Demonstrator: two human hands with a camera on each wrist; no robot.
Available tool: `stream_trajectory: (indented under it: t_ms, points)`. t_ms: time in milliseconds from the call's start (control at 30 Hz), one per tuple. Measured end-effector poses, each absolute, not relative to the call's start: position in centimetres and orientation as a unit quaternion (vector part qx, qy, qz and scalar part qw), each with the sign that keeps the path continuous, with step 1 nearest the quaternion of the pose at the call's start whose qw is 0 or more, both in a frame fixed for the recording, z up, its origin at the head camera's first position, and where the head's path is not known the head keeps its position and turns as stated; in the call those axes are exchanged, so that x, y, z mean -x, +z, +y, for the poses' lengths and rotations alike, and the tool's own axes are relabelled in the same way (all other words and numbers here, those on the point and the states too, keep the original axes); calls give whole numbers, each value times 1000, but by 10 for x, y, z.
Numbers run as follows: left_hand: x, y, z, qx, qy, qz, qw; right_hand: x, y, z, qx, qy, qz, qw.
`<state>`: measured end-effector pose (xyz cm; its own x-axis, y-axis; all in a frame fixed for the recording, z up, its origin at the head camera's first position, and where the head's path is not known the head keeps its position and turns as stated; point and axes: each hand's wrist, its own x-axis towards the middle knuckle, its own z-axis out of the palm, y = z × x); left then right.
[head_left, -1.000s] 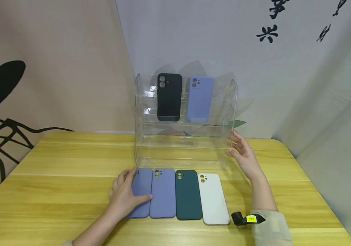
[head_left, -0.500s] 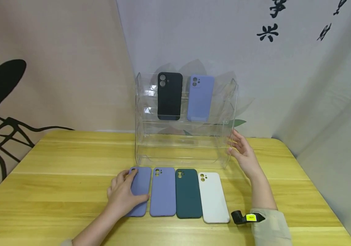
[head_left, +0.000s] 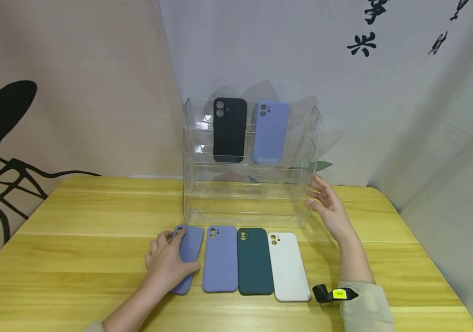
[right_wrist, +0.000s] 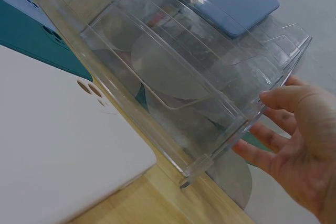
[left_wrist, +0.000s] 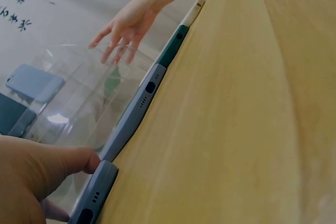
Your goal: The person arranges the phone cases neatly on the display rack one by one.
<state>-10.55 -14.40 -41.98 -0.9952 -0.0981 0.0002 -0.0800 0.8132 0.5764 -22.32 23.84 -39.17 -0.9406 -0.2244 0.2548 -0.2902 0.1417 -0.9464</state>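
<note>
My left hand (head_left: 169, 263) grips a lavender phone case (head_left: 191, 246) lying tilted on the table. The thumb is at its right edge, the other fingers reach its top and far left side. A second lavender phone case (head_left: 221, 259), a dark green phone case (head_left: 255, 261) and a white phone case (head_left: 289, 267) lie in a row to the right. Behind them stands a clear tiered display rack (head_left: 245, 203). My right hand (right_wrist: 304, 140) holds the rack's right side panel, thumb at the front edge, fingers along the outer side.
On the rack's upper tier lean a black phone case (head_left: 230, 130) and a light purple phone case (head_left: 271, 133). The wooden table (head_left: 74, 249) meets a curtain-like backdrop (head_left: 108, 92) behind. A black wrist device (head_left: 328, 294) sticks out from the right sleeve.
The leftmost lavender case has shifted left and turned, its lower end swinging left, so a gap now shows beside the second lavender case. The right hand stays on the rack.
</note>
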Motion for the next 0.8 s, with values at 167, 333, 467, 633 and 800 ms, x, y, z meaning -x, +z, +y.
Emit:
stream_trajectory:
  t_ms: [167, 333, 467, 633, 800]
  points:
    - [106, -421, -144, -55, -310, -949, 18, 224, -393, 239, -172, 635, -753, 25]
    - [106, -420, -144, -65, -327, -942, 28, 224, -394, 239, -171, 636, -752, 24]
    - [104, -416, -143, -61, -337, -939, 42, 224, -394, 239, -169, 635, -753, 23]
    - [101, -407, -138, -49, -347, -934, 64, 223, -394, 239, -170, 633, -755, 23]
    - [99, -397, -132, -43, -364, -926, 89, 223, -393, 240, -172, 632, -755, 24]
